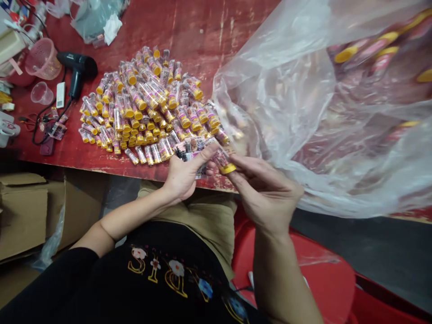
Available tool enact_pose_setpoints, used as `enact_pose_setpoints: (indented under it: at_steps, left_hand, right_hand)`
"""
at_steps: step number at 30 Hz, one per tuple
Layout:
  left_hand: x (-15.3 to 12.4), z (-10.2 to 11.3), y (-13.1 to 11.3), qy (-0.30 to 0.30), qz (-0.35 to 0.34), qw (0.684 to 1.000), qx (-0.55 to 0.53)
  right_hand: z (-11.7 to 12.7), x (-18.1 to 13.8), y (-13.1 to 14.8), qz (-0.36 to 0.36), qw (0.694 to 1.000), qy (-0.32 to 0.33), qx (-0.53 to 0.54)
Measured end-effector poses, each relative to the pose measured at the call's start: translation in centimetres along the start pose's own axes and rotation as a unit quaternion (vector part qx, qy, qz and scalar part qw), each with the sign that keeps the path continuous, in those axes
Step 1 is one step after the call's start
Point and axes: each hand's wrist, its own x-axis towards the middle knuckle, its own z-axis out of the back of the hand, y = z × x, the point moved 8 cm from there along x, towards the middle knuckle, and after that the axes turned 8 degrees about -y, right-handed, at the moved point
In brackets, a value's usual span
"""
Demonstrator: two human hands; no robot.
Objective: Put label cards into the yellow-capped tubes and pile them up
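Note:
My right hand [270, 193] pinches a small clear tube with a yellow cap [228, 168] near its capped end. The tube is tilted, and its other end reaches my left hand [185, 173], whose thumb lies against it. In the left fingers sits a small bunch of printed clear film sleeves [192, 146], dark and pink in pattern; part of it is hidden by the thumb. Just beyond both hands lies a large pile of similar yellow-capped tubes [135, 108], with pink printed wraps, near the table's front edge.
A big clear plastic bag [276, 90] with more tubes covers the right of the red table [202, 27]. At left lie a heat gun [76, 69], a pink basket [43, 58] and a clear cup [42, 93]. Cardboard boxes [23, 216] and a red stool [324, 265] stand below.

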Motion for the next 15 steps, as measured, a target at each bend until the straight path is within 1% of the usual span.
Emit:
enact_pose_setpoints:
  at_steps: [2,4,10,15]
  left_hand:
    - [-0.3,0.1,0.0,0.001,-0.010,1.000,0.005]
    - [-0.5,0.1,-0.1,0.004,-0.021,1.000,0.012]
    - [-0.7,0.3,0.1,-0.004,-0.029,0.999,0.040]
    - [-0.3,0.6,0.8,-0.007,-0.025,0.998,0.053]
  right_hand:
    - [-0.1,-0.5,0.3,0.023,0.999,-0.019,-0.016]
    - [-0.1,-1.0,0.0,0.012,0.999,-0.039,-0.015]
    - [-0.2,-2.5,-1.6,-0.082,0.991,-0.098,0.031]
    - [-0.5,-3.0,-3.8,-0.183,0.970,-0.120,0.110]
